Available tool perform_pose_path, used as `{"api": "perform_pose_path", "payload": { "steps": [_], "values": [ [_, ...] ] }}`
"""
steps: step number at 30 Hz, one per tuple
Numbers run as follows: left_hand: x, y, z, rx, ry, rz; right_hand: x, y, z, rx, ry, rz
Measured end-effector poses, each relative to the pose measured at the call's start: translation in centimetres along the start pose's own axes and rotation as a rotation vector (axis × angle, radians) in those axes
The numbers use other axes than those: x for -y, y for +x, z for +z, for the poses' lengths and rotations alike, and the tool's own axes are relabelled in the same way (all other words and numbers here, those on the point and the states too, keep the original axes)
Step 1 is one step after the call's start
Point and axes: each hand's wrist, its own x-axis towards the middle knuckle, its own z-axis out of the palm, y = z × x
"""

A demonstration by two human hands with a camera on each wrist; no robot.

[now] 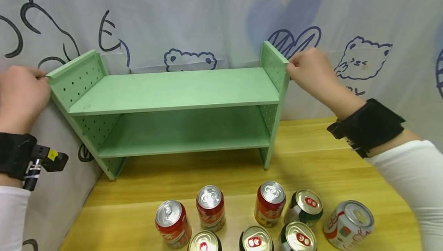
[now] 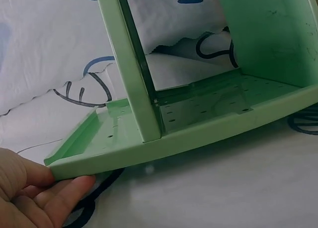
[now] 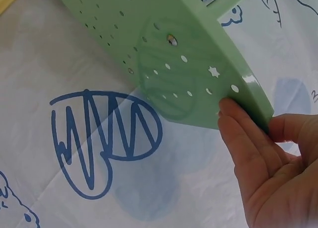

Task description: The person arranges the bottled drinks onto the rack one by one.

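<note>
Shelf (image 1: 173, 89) everywhere; cans (image 1: 176, 230) — head view only

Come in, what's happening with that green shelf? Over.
Left hand and right hand pinching green shelf by opposite upper corners. Whether its feet touch table: can't tell. Drink cans standing in front.

- Shelf (image 1: 173, 89) is showing smooth, slightly glossy metal.
- Table (image 1: 138, 183) is showing glossy wood grain.
- Cans (image 1: 210, 208) are gleaming, metallic.
- Sheet (image 1: 235, 24) is looking matt, clothlike.
</note>
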Motion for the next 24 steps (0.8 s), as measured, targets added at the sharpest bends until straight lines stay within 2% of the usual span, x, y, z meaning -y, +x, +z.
{"api": "perform_pose_path", "payload": {
  "steps": [5, 13, 20, 24],
  "values": [
    [-0.04, 0.09, -0.06, -0.004, 0.001, 0.012, 0.0, 0.11, 0.06, -0.02, -0.005, -0.024],
    [0.07, 0.29, 0.18, -0.034, 0.023, 0.058, -0.14, 0.07, -0.13, 0.004, -0.008, -0.02],
    [-0.43, -0.17, -0.16, -0.016, 0.036, 0.06, -0.22, 0.07, -0.16, 0.007, 0.004, -0.021],
    [-0.06, 0.12, -0.12, -0.017, 0.043, 0.081, -0.31, 0.04, -0.22, 0.006, -0.003, -0.019]
  ]
}}
